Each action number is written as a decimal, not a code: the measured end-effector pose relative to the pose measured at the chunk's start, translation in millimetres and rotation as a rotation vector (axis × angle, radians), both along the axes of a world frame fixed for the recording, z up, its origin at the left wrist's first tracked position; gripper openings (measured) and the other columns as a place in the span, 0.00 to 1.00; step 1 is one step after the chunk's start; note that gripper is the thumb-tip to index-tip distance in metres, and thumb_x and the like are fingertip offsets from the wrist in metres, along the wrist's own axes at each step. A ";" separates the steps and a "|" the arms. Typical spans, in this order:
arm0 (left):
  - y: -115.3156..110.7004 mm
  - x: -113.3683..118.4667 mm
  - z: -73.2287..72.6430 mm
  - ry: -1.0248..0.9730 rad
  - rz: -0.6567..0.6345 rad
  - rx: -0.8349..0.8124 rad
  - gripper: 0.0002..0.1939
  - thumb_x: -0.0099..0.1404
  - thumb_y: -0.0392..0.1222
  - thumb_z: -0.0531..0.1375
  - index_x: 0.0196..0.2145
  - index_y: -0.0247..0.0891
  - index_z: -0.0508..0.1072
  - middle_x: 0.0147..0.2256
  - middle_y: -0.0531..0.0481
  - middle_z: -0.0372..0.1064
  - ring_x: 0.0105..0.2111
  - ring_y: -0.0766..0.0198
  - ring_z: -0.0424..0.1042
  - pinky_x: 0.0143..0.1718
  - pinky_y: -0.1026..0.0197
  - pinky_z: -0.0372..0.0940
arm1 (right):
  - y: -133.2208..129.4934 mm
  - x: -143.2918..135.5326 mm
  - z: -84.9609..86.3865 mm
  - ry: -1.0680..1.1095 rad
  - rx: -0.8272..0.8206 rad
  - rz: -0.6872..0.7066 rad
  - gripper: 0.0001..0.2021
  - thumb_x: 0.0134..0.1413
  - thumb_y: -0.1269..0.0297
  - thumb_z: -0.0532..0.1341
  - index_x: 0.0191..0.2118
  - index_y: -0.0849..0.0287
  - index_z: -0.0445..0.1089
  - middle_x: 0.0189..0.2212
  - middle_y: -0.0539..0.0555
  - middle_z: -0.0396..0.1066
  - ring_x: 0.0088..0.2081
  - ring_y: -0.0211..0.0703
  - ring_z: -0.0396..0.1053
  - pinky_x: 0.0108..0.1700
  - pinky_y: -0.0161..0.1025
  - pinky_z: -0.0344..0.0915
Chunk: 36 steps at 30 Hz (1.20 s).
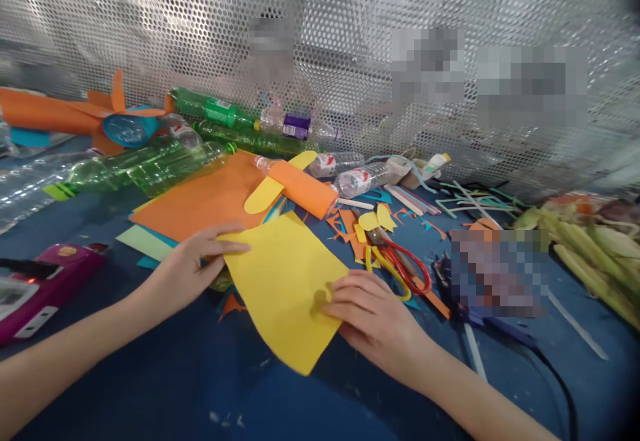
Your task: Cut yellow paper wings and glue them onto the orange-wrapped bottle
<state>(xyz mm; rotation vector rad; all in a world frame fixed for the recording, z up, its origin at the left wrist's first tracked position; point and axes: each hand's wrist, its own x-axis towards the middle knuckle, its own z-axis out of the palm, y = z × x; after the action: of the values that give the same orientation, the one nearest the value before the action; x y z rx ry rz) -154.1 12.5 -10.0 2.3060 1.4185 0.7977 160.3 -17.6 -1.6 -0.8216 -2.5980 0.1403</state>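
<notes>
Grasping opposite edges, the left hand (193, 257) and right hand (377, 317) held the yellow sheet (285, 287) above the blue table (150, 387). Just beyond that sheet lay an orange-wrapped bottle (305, 188); farther beyond it, a clear bottle (364, 179) and a green bottle (213, 107), contents indistinct.

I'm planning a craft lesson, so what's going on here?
A person holds a yellow sheet over a blue table, left hand at its upper-left corner, right hand on its right edge. An orange-wrapped bottle lies just beyond it. Red-handled scissors lie beside paper scraps to the right, and green bottles lie farther back.
</notes>
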 end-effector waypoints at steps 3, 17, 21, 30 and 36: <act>-6.7 4.8 8.7 0.081 0.057 0.103 0.21 0.66 0.34 0.45 0.53 0.49 0.63 0.57 0.48 0.54 0.57 0.53 0.54 0.55 0.42 0.53 | -9.7 -6.0 0.6 -0.109 0.073 0.053 0.09 0.56 0.72 0.55 0.40 0.56 0.69 0.29 0.52 0.72 0.36 0.43 0.68 0.45 0.44 0.64; -54.4 46.0 -1.3 0.079 -0.478 0.049 0.05 0.65 0.34 0.53 0.37 0.38 0.68 0.31 0.50 0.71 0.33 0.64 0.69 0.36 0.63 0.64 | -11.4 7.7 13.9 -0.109 -0.470 -0.043 0.10 0.53 0.65 0.61 0.43 0.52 0.68 0.40 0.52 0.70 0.42 0.42 0.67 0.44 0.38 0.65; -49.3 41.6 1.4 0.049 -0.335 -0.088 0.07 0.63 0.36 0.53 0.40 0.40 0.67 0.30 0.51 0.69 0.29 0.66 0.68 0.31 0.64 0.63 | -1.2 22.9 18.9 -0.057 -0.611 -0.182 0.04 0.56 0.63 0.58 0.37 0.51 0.70 0.33 0.47 0.73 0.34 0.38 0.70 0.36 0.33 0.67; -45.0 39.1 8.9 0.074 -0.413 -0.171 0.14 0.63 0.31 0.51 0.44 0.41 0.68 0.33 0.50 0.67 0.32 0.66 0.67 0.33 0.64 0.62 | -3.9 2.9 14.0 -0.033 -0.647 -0.432 0.02 0.56 0.66 0.56 0.33 0.57 0.65 0.26 0.48 0.69 0.25 0.37 0.66 0.27 0.33 0.59; -40.7 35.2 4.8 0.018 -0.445 -0.166 0.13 0.65 0.33 0.52 0.44 0.41 0.71 0.35 0.47 0.69 0.35 0.65 0.68 0.34 0.64 0.62 | -11.4 -1.6 11.3 -0.070 -0.564 -0.479 0.01 0.56 0.69 0.54 0.35 0.57 0.59 0.27 0.50 0.68 0.28 0.39 0.66 0.27 0.34 0.58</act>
<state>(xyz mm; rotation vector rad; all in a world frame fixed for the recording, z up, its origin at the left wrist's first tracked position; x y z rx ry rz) -118.8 -28.2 -5.1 2.3696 0.8820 0.5056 158.7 -29.0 9.7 -1.6384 -2.3573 0.7301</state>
